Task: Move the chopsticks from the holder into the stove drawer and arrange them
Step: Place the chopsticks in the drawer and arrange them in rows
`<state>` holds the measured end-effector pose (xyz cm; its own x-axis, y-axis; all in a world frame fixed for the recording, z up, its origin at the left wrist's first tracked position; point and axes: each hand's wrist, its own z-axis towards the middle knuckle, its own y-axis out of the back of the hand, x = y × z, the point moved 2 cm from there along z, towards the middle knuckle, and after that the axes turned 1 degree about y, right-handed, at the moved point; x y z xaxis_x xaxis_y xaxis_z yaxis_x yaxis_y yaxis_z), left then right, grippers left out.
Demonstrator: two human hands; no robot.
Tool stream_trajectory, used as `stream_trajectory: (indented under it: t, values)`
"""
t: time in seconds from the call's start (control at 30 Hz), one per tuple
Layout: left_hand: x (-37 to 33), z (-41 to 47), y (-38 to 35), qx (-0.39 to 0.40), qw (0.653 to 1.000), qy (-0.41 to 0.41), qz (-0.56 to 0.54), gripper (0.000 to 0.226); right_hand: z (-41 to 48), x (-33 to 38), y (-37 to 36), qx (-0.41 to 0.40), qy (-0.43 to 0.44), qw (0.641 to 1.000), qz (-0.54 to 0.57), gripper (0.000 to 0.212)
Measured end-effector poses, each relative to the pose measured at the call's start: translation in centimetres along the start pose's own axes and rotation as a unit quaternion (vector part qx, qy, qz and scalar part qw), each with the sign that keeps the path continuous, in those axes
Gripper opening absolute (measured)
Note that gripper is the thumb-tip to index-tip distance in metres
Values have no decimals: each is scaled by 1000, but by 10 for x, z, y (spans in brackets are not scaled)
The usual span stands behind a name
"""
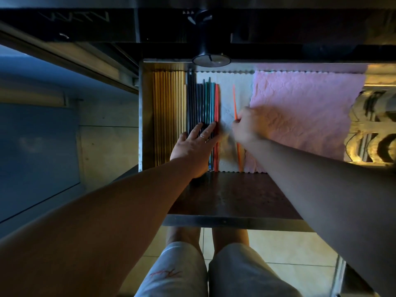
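Note:
The open stove drawer (145, 116) holds a row of wooden chopsticks (169, 108) at its left. Beside them lie dark, green, blue and red chopsticks (205, 99), all parallel. My left hand (196, 144) lies flat on this coloured row, fingers straight and pressing on it. My right hand (248, 125) pinches a single orange chopstick (234, 99), which lies apart on the white cloth (225, 95), a little right of the red one. Its lower end shows below my wrist.
A pink cloth (304, 114) covers the drawer's right half. A round knob (211, 60) of the stove hangs over the drawer's back edge. The drawer's dark front panel (231, 196) lies between me and the chopsticks. Tiled floor and my legs are below.

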<state>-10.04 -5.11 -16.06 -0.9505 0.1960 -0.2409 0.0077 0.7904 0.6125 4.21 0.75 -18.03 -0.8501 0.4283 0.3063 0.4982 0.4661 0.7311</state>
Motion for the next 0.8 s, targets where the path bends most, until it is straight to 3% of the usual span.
stream_trajectory:
  t: [0.13, 0.37, 0.6, 0.7, 0.8]
  values:
    - [3, -3, -4, 4, 1000, -9, 17, 90, -3, 7, -14, 22, 47, 998, 25, 15]
    - [11, 1, -9, -9, 1000, -10, 7, 89, 9, 9, -20, 28, -14, 999, 22, 17]
    - [14, -1, -11, -3, 1000, -4, -3, 82, -6, -1, -34, 48, 0, 998, 27, 8]
    - [16, 0, -11, 0, 1000, -6, -4, 82, -4, -2, -39, 49, -8, 998, 38, 26]
    - [16, 0, -11, -1, 1000, -9, -3, 84, -1, 3, -39, 52, -12, 997, 47, 19]
